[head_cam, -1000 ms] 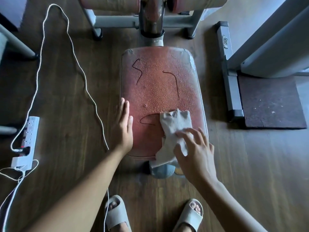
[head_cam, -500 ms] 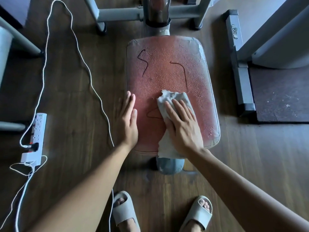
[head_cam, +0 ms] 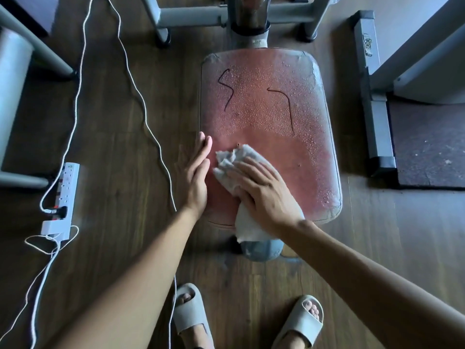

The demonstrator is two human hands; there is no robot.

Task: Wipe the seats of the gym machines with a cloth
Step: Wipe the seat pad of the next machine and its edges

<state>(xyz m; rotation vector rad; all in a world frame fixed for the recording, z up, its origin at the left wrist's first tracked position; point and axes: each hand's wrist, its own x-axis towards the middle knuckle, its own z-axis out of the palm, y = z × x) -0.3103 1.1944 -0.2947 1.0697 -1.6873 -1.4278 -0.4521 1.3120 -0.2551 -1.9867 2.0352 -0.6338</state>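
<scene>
A red padded gym seat (head_cam: pixel 266 107) lies below me, its far half covered in water droplets, with two dark squiggly marks on it. The near half looks smooth and mostly free of drops. A crumpled white cloth (head_cam: pixel 234 159) lies on the near left part of the seat, its tail hanging over the front edge. My right hand (head_cam: pixel 261 190) presses flat on the cloth with straight fingers. My left hand (head_cam: pixel 196 175) rests flat with straight fingers along the seat's left edge, beside the cloth.
The seat's grey post and frame (head_cam: pixel 251 23) stand at the far end. Another machine's grey base (head_cam: pixel 375 109) and a dark mat (head_cam: pixel 427 144) lie to the right. A white power strip (head_cam: pixel 61 197) and its cords (head_cam: pixel 141 96) trail over the wooden floor on the left.
My right hand has laid flat on the cloth and slid it leftward across the near part of the seat. The dark mark that was there is gone. My left hand stayed at the edge.
</scene>
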